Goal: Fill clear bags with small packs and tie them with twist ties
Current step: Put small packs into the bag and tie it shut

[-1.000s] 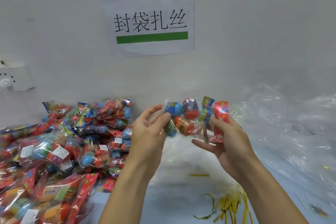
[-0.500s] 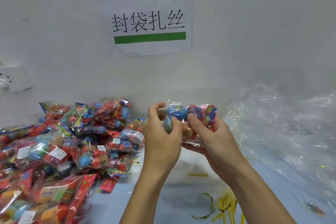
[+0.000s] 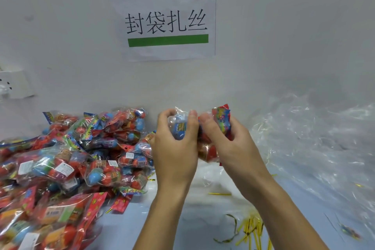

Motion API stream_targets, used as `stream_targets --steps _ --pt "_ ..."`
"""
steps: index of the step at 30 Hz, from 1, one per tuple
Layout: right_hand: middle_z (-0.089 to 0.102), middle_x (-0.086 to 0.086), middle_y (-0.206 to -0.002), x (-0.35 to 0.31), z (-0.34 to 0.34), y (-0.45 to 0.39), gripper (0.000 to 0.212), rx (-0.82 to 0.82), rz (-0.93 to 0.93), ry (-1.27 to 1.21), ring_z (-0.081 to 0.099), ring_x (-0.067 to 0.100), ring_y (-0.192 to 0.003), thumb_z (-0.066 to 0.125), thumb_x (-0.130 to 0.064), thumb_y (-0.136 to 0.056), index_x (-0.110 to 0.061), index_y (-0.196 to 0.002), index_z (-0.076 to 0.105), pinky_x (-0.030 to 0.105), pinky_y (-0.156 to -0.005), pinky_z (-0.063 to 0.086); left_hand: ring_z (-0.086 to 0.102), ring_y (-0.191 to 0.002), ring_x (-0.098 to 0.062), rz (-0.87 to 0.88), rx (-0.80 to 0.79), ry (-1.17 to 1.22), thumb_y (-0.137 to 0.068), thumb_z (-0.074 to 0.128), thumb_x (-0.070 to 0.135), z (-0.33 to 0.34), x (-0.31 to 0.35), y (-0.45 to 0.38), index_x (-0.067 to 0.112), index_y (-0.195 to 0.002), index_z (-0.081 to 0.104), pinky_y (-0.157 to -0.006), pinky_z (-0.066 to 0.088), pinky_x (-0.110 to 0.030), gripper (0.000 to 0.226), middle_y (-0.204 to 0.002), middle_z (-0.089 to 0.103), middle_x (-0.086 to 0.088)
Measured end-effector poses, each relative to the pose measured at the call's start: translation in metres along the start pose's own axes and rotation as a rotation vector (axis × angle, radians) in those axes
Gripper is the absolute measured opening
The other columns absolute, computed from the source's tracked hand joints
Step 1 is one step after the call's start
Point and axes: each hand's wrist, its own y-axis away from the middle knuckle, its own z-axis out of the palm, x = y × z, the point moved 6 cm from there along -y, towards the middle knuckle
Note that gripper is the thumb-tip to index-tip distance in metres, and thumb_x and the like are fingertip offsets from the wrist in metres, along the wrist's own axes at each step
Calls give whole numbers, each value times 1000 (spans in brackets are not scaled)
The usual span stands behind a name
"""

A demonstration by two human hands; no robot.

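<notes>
1. Head view: I have my left hand [image 3: 174,148] and right hand [image 3: 227,144] both clamped around the filled clear bag [image 3: 199,134], raised above the table [image 3: 166,221], bunching it, I judge, for tying.
2. Twist ties [image 3: 251,229] lie near below (handy for my next reach).

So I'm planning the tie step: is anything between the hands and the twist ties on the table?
Nothing visible blocks them. The twist ties lie bare on the table, below the right hand. But both hands, left too, are gripping the filled bag.
</notes>
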Motion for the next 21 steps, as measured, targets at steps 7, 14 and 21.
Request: stream_targets --steps 7,14,21 --pt "70 -9 -74 9 -12 1 32 397 -21 218 69 10 -69 62 -53 -92 -22 -88 59 40 -67 59 66 -78 -8 52 -78 -82 -77 40 75 3 5 2 26 -118 59 -67 51 -25 66 -77 68 9" --pt "67 -14 -68 13 -28 -4 28 400 -23 228 64 1 -61 50 -43 -100 -18 -92 56 16 -49 49 68 -83 -7 -56 -326 0 -80 57 61 23 2 6 17 -115 54 -75 54 -25 56 -92 71 4" --pt "67 -18 -68 2 -27 -3 46 311 -139 354 62 1 -55 52 -62 -85 -17 -97 52 19 -50 50 69 -86 -22 -184 -391 175 -92 66 38 19 -2 1 13 -105 61 -69 56 -33 29 -89 72 -4"
